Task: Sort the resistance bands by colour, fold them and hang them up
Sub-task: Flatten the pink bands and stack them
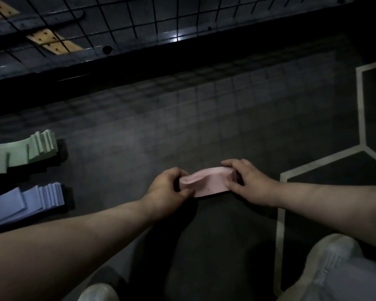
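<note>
floor (139, 137), with wire rack (139, 22) at twelve o'clock, carries green bands (20, 153) at ten and blue bands (30, 200) at nine. pink bands (208, 181) are held centre, left grip (167, 187) and right grip (248, 181) each clamped on an end. loosen either, and the folded layers likely spring apart.

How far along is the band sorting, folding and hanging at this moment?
Done: green bands and blue bands lie in separate fanned stacks on the floor. In hand: left hand and right hand grip the ends of a pink bundle. Left: hanging; no band shows on the wire grid.
</note>
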Motion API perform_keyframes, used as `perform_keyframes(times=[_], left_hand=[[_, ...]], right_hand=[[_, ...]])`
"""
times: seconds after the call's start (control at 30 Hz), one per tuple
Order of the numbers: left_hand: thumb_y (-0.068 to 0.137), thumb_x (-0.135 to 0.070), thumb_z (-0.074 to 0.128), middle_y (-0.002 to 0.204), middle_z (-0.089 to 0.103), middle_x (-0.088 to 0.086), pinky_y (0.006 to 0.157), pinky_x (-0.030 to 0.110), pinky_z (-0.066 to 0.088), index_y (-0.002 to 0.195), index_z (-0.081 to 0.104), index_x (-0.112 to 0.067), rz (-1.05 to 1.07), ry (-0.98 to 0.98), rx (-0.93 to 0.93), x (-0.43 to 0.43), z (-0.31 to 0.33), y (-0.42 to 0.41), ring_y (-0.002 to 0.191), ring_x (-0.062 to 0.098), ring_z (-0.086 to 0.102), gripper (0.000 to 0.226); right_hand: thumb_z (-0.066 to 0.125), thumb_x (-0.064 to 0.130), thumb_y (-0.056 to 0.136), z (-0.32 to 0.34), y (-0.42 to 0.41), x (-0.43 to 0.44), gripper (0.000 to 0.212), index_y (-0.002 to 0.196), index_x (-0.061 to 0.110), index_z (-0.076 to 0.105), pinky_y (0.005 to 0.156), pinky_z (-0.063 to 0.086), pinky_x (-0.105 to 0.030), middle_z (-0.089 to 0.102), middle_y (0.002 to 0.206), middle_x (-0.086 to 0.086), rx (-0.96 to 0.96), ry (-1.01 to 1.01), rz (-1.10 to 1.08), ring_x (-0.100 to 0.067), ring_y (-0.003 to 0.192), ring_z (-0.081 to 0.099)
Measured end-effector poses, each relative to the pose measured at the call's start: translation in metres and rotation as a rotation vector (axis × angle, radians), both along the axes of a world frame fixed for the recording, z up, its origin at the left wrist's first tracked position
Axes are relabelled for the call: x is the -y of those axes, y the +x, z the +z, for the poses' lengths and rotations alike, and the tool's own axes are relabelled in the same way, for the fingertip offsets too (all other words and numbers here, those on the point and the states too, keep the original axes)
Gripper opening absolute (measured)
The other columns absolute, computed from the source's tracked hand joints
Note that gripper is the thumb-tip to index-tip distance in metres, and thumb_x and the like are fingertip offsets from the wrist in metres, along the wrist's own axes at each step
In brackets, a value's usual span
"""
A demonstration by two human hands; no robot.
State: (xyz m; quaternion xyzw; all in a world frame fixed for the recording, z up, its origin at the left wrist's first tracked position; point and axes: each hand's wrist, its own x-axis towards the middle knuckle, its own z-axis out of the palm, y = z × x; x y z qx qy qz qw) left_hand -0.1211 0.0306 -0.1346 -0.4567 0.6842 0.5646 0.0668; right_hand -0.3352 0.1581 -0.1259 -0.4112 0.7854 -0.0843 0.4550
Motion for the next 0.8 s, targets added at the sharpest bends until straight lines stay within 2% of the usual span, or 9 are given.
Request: perform_keyframes(times=[0.13,0.2,0.27,0.37,0.4,0.5,0.63,0.73,0.8], left_hand=[[0.078,-0.024,0.073,0.098,0.063,-0.014,0.086,0.028,0.053,0.088,0.059,-0.041,-0.136,-0.15,-0.084,-0.003,-0.005,0.014,0.091,0.002,0.062,0.023],[0.075,-0.028,0.068,0.096,0.062,-0.018,0.083,0.027,0.053,0.091,0.057,-0.045,-0.158,-0.204,-0.115,-0.004,-0.004,0.018,0.09,0.002,0.061,0.025],[0.073,-0.029,0.064,0.092,0.063,-0.018,0.079,0.025,0.052,0.094,0.059,-0.039,-0.176,-0.297,-0.147,-0.003,-0.002,0.02,0.086,0.002,0.061,0.023],[0.073,-0.031,0.058,0.089,0.062,-0.013,0.076,0.028,0.05,0.095,0.062,-0.027,-0.263,-0.504,-0.192,0.003,-0.004,0.024,0.084,0.01,0.06,0.022],[0.072,-0.03,0.058,0.09,0.062,-0.012,0.077,0.029,0.049,0.096,0.061,-0.027,-0.298,-0.546,-0.183,0.005,-0.006,0.025,0.085,0.013,0.06,0.024],[0.07,-0.031,0.058,0.092,0.06,-0.007,0.078,0.035,0.046,0.098,0.059,-0.025,-0.4,-0.602,-0.095,0.006,-0.014,0.026,0.088,0.021,0.059,0.028],[0.069,-0.032,0.058,0.094,0.058,-0.003,0.081,0.038,0.046,0.097,0.061,-0.021,-0.431,-0.535,-0.009,0.008,-0.015,0.02,0.091,0.024,0.055,0.031],[0.078,-0.026,0.066,0.082,0.059,-0.01,0.073,0.023,0.047,0.085,0.058,-0.025,-0.175,-0.266,-0.002,0.009,-0.002,0.018,0.077,0.01,0.058,0.011],[0.079,-0.023,0.07,0.079,0.065,-0.01,0.068,0.016,0.05,0.086,0.058,-0.026,0.002,-0.033,0.034,0.011,0.006,0.022,0.068,0.002,0.06,0.015]], right_hand=[[0.072,0.025,0.081,0.005,-0.009,-0.001,0.039,0.113,0.032,0.051,0.107,0.039,-0.03,0.044,0.121,0.009,-0.027,-0.14,0.175,-0.01,0.119,0.045],[0.072,0.023,0.079,0.007,-0.009,-0.001,0.034,0.105,0.031,0.051,0.099,0.045,-0.032,0.052,0.113,0.012,-0.048,-0.198,0.219,-0.005,0.108,0.049],[0.071,0.022,0.078,0.008,-0.005,-0.004,0.037,0.106,0.033,0.049,0.091,0.048,-0.032,0.055,0.104,0.015,-0.071,-0.26,0.188,-0.002,0.1,0.052],[0.074,0.019,0.078,0.004,0.002,-0.009,0.057,0.128,0.031,0.048,0.1,0.043,-0.028,0.053,0.109,0.016,-0.096,-0.341,0.15,-0.006,0.108,0.052],[0.074,0.018,0.078,0.002,0.004,-0.01,0.057,0.129,0.028,0.051,0.103,0.041,-0.029,0.053,0.111,0.015,-0.102,-0.354,0.171,-0.007,0.111,0.051],[0.073,0.015,0.077,-0.006,0.009,-0.008,0.04,0.113,0.029,0.062,0.102,0.043,-0.034,0.052,0.111,0.012,-0.103,-0.329,0.218,-0.01,0.111,0.05],[0.07,0.011,0.078,-0.007,0.016,-0.003,0.032,0.105,0.026,0.063,0.097,0.044,-0.034,0.059,0.106,0.012,-0.105,-0.284,0.125,-0.009,0.104,0.052],[0.071,0.009,0.08,0.002,0.015,0.002,0.027,0.101,0.024,0.064,0.089,0.049,-0.028,0.067,0.097,0.012,0.014,-0.264,-0.003,-0.003,0.093,0.062],[0.076,0.01,0.08,0.009,0.015,0.01,0.031,0.104,0.024,0.062,0.085,0.052,-0.025,0.07,0.096,0.007,0.107,-0.232,-0.112,-0.006,0.09,0.066]])
